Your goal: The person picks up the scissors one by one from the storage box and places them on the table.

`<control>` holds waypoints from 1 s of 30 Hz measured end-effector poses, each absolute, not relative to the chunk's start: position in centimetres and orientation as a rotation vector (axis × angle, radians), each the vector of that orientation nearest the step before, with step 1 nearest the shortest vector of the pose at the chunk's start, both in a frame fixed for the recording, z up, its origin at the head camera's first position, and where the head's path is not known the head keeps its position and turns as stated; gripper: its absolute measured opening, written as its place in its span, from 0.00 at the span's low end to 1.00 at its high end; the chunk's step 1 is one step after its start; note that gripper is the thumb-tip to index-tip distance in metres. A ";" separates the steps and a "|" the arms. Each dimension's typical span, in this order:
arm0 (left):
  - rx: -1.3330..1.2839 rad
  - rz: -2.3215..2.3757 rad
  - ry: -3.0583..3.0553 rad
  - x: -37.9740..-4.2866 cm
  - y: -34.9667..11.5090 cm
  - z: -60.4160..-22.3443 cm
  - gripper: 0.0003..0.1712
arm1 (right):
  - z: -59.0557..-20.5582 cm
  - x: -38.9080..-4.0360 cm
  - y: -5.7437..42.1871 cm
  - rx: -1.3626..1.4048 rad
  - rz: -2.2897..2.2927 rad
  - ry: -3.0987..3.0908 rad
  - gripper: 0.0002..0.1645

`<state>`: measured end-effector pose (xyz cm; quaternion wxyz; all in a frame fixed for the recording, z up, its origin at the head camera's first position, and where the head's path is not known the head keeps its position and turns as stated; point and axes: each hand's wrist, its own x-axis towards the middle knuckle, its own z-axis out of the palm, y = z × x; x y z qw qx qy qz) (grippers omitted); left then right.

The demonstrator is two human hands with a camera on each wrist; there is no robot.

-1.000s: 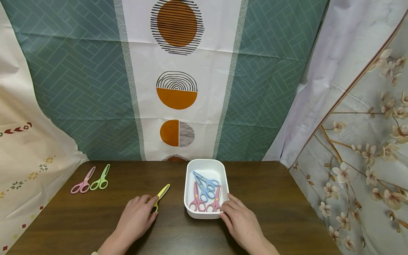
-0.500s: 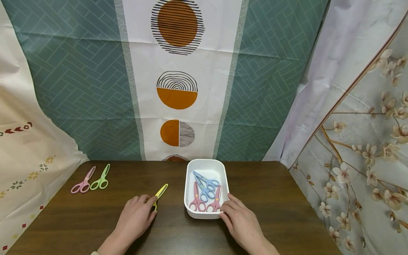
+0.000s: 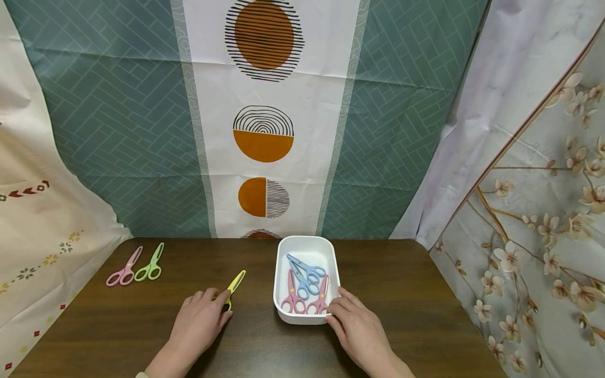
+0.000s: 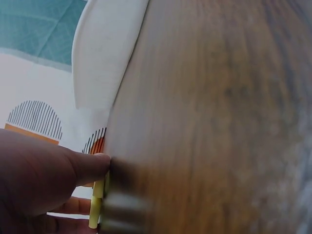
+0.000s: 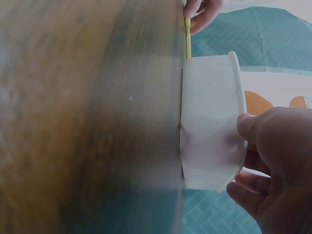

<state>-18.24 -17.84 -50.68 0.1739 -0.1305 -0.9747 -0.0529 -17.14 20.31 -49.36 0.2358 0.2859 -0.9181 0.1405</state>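
My left hand (image 3: 196,323) is at the yellow scissors (image 3: 236,283), thumb and fingers about the handle loops, which they partly hide. The blades lie on the table, pointing away and slightly right. In the left wrist view, the thumb and fingers pinch the yellow handle (image 4: 96,209) at the tabletop. My right hand (image 3: 356,328) holds the near right corner of a white plastic box (image 3: 307,319), its thumb at the rim in the right wrist view. Inside the box lie blue scissors (image 3: 307,286) and pink scissors (image 3: 292,299), some overlapping.
Pink scissors (image 3: 124,272) and green scissors (image 3: 151,266) lie side by side at the table's far left. The dark wooden table (image 3: 264,346) ends at a patterned cloth (image 3: 264,210) behind. Another flowered cloth (image 3: 534,262) hangs along the right side.
The yellow scissors have slid a little to the left with my left hand. My right hand and the white box stay in place.
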 end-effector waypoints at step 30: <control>-0.703 -0.137 -2.903 -16.5 -18.5 -49.3 0.36 | -49.4 -17.3 20.4 0.796 0.388 -2.493 0.06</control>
